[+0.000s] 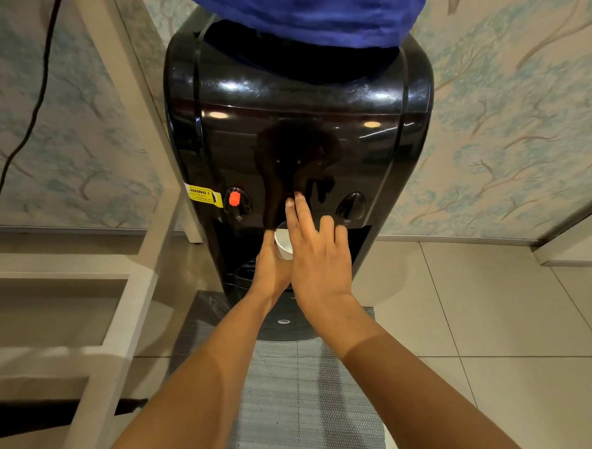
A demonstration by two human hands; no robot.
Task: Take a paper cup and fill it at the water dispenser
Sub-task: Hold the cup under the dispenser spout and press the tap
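Note:
A glossy black water dispenser (300,128) stands ahead, a blue-covered bottle (311,10) on top. My left hand (271,266) holds a white paper cup (283,244) inside the dispensing recess, under the middle of the front panel. My right hand (318,254) lies over the cup, its two longest fingers stretched up and touching the panel's middle, the other fingers bent. A red tap button (234,198) is to the left and a dark tap button (352,204) to the right. The cup's inside is mostly hidden by my right hand.
A white shelf frame (119,274) stands close on the left. A black cable (31,114) hangs down the wallpapered wall. A grey woven mat (303,395) lies on the tiled floor in front of the dispenser. A yellow warning sticker (204,194) sits beside the red button.

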